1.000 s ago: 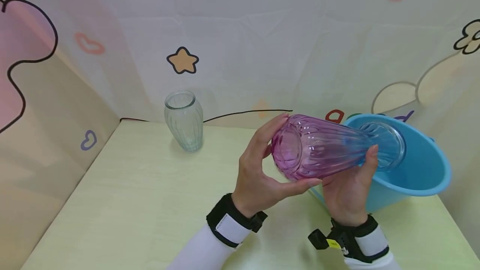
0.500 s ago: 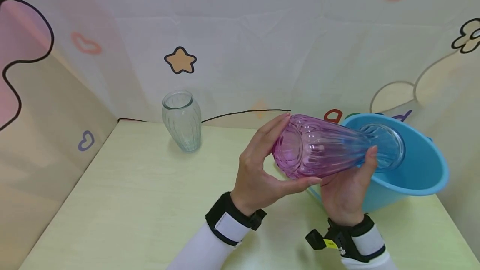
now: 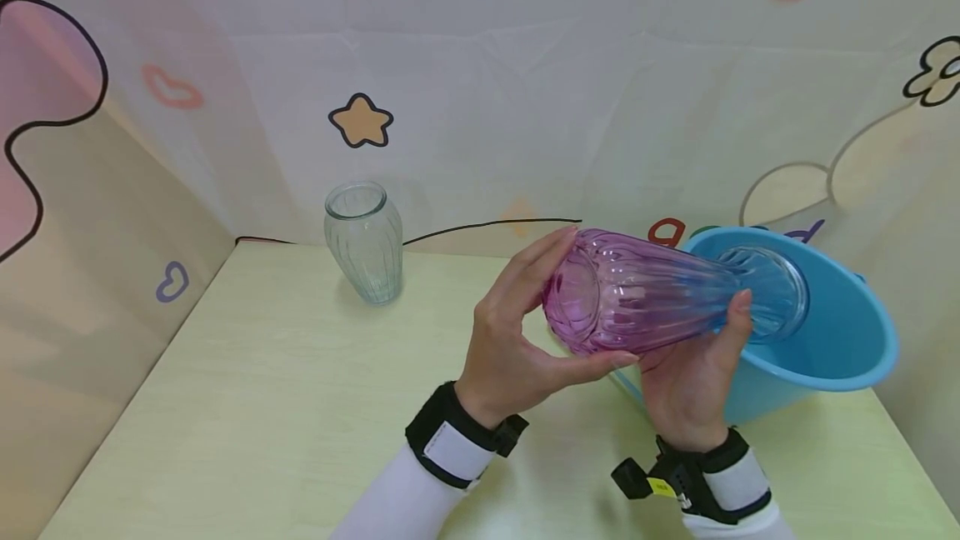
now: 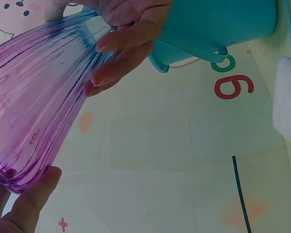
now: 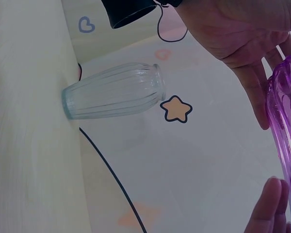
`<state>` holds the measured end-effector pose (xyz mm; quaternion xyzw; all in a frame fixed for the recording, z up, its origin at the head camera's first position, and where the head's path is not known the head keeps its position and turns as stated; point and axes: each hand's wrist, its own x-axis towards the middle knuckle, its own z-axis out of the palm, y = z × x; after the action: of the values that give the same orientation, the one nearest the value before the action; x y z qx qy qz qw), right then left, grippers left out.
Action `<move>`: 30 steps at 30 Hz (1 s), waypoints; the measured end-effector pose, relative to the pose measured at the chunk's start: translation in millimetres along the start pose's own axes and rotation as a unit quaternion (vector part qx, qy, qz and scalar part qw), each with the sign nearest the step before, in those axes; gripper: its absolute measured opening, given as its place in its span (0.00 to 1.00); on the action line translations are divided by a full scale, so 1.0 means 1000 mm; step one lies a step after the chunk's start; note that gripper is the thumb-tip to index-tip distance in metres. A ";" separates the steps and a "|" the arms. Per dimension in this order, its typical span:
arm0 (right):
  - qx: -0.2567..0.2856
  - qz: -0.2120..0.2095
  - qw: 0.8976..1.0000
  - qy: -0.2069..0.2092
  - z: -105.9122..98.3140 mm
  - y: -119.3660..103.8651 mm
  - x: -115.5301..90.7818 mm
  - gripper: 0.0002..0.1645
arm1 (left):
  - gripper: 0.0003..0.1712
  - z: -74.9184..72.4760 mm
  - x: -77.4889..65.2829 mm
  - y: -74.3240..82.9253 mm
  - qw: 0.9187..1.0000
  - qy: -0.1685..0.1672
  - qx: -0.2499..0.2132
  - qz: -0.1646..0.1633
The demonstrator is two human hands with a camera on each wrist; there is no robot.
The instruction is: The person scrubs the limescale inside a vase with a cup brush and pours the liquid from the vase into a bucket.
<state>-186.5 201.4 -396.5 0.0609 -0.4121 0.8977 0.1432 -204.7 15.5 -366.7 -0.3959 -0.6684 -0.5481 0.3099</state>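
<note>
A ribbed glass vase (image 3: pixel 637 294), pink at its wide end and blue at its narrow, flared end, lies sideways in both hands. My left hand (image 3: pixel 517 340) grips the pink end, thumb below and fingers above. The right hand (image 3: pixel 690 390) holds the narrow blue part, its thumb across the near side and its fingers mostly hidden behind the glass. That blue end overlaps the opening of a light blue bucket (image 3: pixel 888 348) in the head view. In the left wrist view, the right hand's fingertips (image 4: pixel 104 73) curl round the blue glass.
A clear ribbed vase (image 3: pixel 365 252) stands upright at the back left of the pale table (image 3: pixel 247 407). A white sponge head (image 4: pixel 287 99) on a thin blue handle shows in the left wrist view. Behind the table hangs a printed cloth (image 3: pixel 480 107).
Both hands keep their hold on the pink and blue vase. The left hand and the vase's pink end have shifted slightly to the left; everything else stays put apart from a small camera shift.
</note>
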 end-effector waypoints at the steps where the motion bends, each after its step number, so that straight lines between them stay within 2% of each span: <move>1: -0.003 0.001 1.000 0.001 0.000 0.000 0.000 0.48 | 0.66 0.000 0.000 0.000 1.000 -0.001 -0.002 -0.002; 10: -0.008 0.003 1.000 0.010 0.000 0.001 -0.002 0.48 | 0.66 -0.003 -0.002 0.000 1.000 -0.005 0.008 -0.008; 19: -0.008 0.005 1.000 -0.002 -0.002 0.002 -0.003 0.48 | 0.65 -0.007 -0.003 0.001 0.999 -0.015 0.020 -0.024; 27: -0.037 0.022 0.999 -0.013 -0.003 0.003 -0.005 0.49 | 0.62 -0.013 -0.003 0.001 0.998 -0.036 0.029 -0.052; 30: -0.037 0.010 0.999 -0.011 -0.004 0.005 -0.006 0.51 | 0.62 -0.016 -0.003 0.001 0.996 -0.046 0.034 -0.061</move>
<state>-182.6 199.7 -404.0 0.0617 -0.4472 0.8825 0.1321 -202.3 -1.0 -365.7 -0.3686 -0.7231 -0.5241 0.2580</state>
